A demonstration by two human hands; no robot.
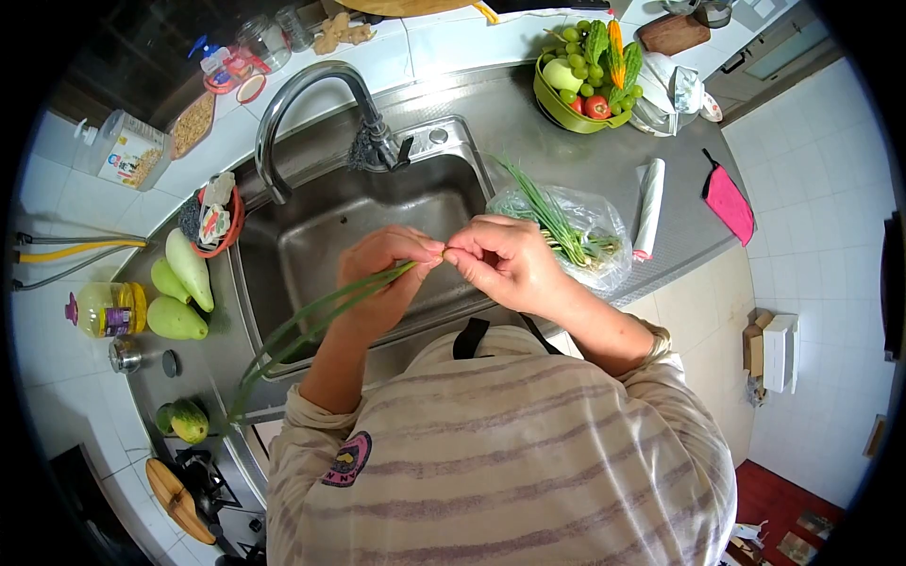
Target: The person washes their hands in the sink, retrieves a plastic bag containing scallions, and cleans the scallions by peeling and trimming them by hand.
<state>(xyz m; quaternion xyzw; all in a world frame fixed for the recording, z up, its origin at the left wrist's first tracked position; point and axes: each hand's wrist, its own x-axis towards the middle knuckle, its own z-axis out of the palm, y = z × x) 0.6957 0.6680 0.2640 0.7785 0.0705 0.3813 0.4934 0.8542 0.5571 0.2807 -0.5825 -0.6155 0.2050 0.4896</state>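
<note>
Over the front part of the steel sink, my left hand is closed round a green onion. Its long green leaves trail down and to the left, past the sink's front edge. My right hand pinches the root end between thumb and fingertips, almost touching the left fingertips. Just beyond my right hand, a clear plastic bag lies on the steel counter with more green onions sticking out of it.
A curved faucet arches over the sink. A green basket of produce stands at the back right, near a roll of plastic bags and a pink cloth. Pale green gourds and an oil bottle are on the left.
</note>
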